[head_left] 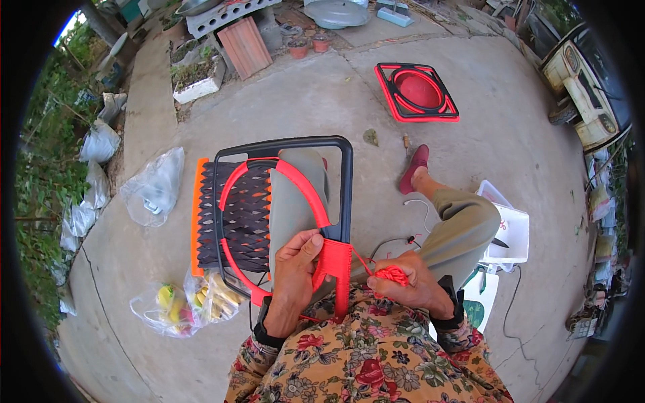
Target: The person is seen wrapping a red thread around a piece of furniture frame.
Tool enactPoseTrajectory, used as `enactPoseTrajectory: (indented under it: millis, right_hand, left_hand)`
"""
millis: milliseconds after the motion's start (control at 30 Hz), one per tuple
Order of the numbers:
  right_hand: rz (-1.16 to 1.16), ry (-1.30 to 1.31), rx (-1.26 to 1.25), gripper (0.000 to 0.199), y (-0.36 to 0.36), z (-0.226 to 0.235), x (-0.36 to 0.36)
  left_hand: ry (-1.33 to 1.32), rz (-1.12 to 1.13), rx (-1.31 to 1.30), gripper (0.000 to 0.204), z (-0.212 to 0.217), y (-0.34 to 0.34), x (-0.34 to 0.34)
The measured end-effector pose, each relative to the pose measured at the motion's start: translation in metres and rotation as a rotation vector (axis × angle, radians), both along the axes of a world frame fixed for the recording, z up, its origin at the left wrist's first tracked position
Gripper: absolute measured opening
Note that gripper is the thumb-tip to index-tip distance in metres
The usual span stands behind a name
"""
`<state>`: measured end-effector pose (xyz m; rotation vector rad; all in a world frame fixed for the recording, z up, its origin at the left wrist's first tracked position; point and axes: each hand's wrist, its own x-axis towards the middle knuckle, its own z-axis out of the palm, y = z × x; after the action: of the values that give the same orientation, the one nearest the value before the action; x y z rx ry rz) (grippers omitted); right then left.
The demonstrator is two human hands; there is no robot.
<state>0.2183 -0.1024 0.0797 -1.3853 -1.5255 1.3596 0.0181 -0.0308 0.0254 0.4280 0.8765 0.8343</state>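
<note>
A black square frame with an inner ring rests against my lap. Red cord or strip covers parts of the ring and the near right corner. My left hand pinches the frame's right side, thumb and fingers at the upper end of the red wrapping. In my closed right hand is a bundle of red cord, just right of the frame. A taut red strand runs between the bundle and the wrapping.
A red and black square piece lies ahead on the concrete. Left are an orange-edged woven dark panel, a clear bag and bags of fruit. A white bin holding a knife stands right, near a cable.
</note>
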Motion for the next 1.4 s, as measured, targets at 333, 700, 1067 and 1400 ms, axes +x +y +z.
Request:
enactPoseTrajectory:
  millis: [333,700,1067,1400]
  right_hand:
    - [-0.529,0.218,-0.367,0.044,-0.003,-0.07,0.068]
    - [-0.584,0.681,-0.116,0.033,0.024,-0.039,0.062]
    - [-0.311,0.472,-0.282,0.046,0.059,-0.09,0.027]
    - [0.002,0.392,-0.155,0.034,0.089,-0.056,-0.019]
  left_hand:
    - [-0.026,-0.017,0.035,0.015,-0.011,0.0,-0.004]
    - [-0.064,-0.021,0.087,0.015,-0.009,-0.002,-0.005]
    - [-0.057,-0.025,0.045,0.012,-0.001,-0.007,-0.003]
    - [-0.094,-0.003,0.024,0.025,0.014,-0.012,-0.006]
